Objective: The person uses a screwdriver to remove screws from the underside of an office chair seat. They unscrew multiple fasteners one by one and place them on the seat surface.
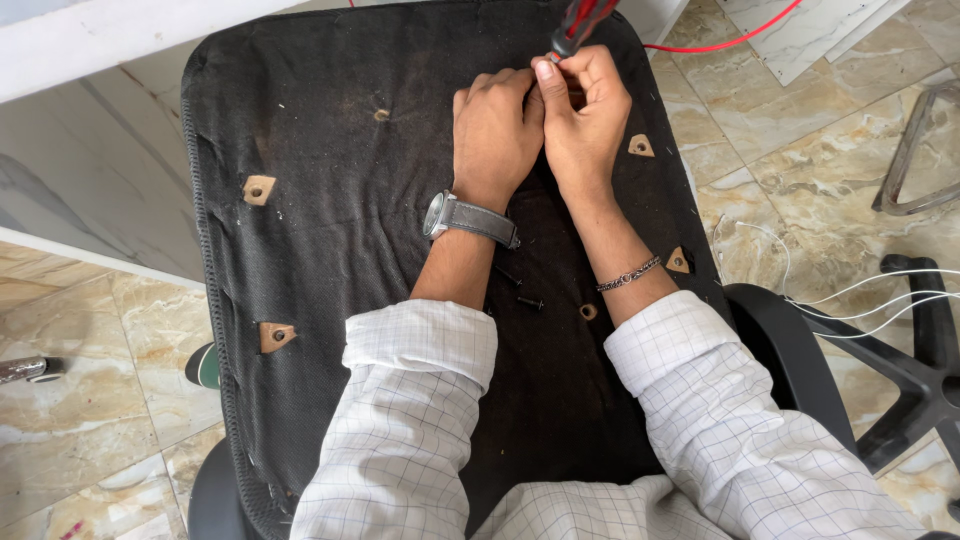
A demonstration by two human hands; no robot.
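Head view: both hands' fingers (548,82) hide the screwdriver (580,22) tip.

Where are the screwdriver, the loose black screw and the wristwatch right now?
screwdriver (578,25): head view, on its red and black handle.
loose black screw (529,301): head view, on its shaft, lying on the black seat underside.
wristwatch (437,213): head view, on its dial.

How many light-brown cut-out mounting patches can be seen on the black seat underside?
4: upper left, lower left, upper right beside the right hand, lower right by the bracelet. The hands may hide more.
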